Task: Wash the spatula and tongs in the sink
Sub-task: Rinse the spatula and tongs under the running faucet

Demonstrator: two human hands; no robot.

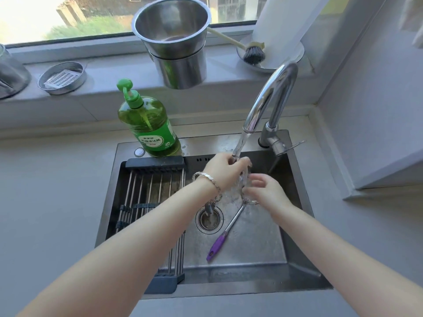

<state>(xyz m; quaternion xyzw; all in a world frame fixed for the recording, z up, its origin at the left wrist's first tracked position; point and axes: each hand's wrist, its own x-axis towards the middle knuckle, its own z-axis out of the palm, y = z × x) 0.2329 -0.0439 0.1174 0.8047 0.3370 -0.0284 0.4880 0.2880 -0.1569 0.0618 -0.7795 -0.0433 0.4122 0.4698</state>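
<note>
Head view. The left hand (pixel 225 171) is raised over the back of the sink (pixel 229 291), directly beneath the faucet (pixel 272 92). Its fingers are curled around the upper end of the spatula (pixel 233 221), clenched on the metal head where the water stream (pixel 241 143) strikes it. A bracelet (pixel 207 177) sits on the left wrist.

The right hand (pixel 265 191) is just beside the left, on the lower right of the spatula's head. Its fingers are spread and largely straight, with the fingertips against the wet head. No closed grip is visible; motion blur and splashing obscure the finer contact.

The spatula runs diagonally down from the two hands. Its steel shaft slopes toward the near left and ends in a purple handle (pixel 216 245) low over the basin floor. Whether the handle tip touches the floor cannot be determined. The drain (pixel 209 219) is just left of the shaft.

A grey-tipped piece (pixel 209 208) shows below the left wrist, at the drain's far edge. Whether it is the tongs cannot be told.

A roll-up rack (pixel 146 191) covers the sink's left portion. A green soap bottle (pixel 148 124) stands on the rim behind it. Stacked steel pots (pixel 174 26) and a dish brush (pixel 253 54) are on the windowsill.
</note>
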